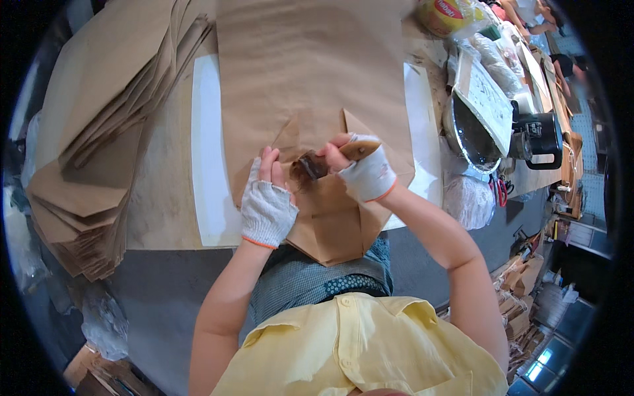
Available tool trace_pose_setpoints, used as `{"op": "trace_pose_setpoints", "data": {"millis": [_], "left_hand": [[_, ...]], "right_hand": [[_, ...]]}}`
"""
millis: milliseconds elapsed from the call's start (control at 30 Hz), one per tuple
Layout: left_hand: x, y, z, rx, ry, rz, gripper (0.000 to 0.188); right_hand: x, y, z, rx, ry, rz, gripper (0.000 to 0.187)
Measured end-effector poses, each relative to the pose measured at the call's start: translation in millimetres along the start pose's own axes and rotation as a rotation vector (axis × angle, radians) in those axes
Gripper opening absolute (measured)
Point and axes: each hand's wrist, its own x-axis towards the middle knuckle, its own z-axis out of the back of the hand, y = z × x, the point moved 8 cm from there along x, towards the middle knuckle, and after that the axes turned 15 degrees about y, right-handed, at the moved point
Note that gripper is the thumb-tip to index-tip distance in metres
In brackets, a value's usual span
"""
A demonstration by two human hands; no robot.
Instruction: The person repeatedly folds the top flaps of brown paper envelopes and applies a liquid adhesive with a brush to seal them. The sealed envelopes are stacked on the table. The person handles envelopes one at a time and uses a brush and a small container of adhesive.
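Observation:
A large brown paper bag (310,66) lies flat before me, its near end folded open into angled flaps. My right hand (366,171), in a white fingerless glove, grips a brush (356,150) by its wooden handle. The brush's dark bristles touch the paper near the fold. Just left of the bristles, my left hand (269,201), gloved the same way, lies on the bag with its fingers stretched out. Under the bag is a white sheet (210,158), showing on both sides.
Stacked brown paper bags (112,86) cover the table's left side and overhang its edge. To the right stand a metal basin (462,135) with a white board (485,99) across it, a black-handled jug (538,138), red-handled scissors (503,190) and a plastic-wrapped bundle (469,201).

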Motion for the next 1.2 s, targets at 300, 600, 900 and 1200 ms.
{"op": "trace_pose_setpoints", "data": {"millis": [300, 600, 900, 1200], "left_hand": [[3, 5, -13, -0.013, 0.116, 0.083, 0.052], [4, -11, -8, -0.128, 0.022, 0.0, 0.049], [50, 28, 14, -0.168, 0.23, 0.068, 0.056], [30, 16, 17, 0.128, 0.213, 0.233, 0.012]], "right_hand": [[-8, 16, 4, -1.234, -0.082, 0.559, 0.047], [-257, 18, 180, -1.668, -0.669, -0.115, 0.034], [-79, -36, 117, -0.626, -0.158, -0.044, 0.031], [-30, -22, 82, -1.248, 0.038, -0.082, 0.018]]}}
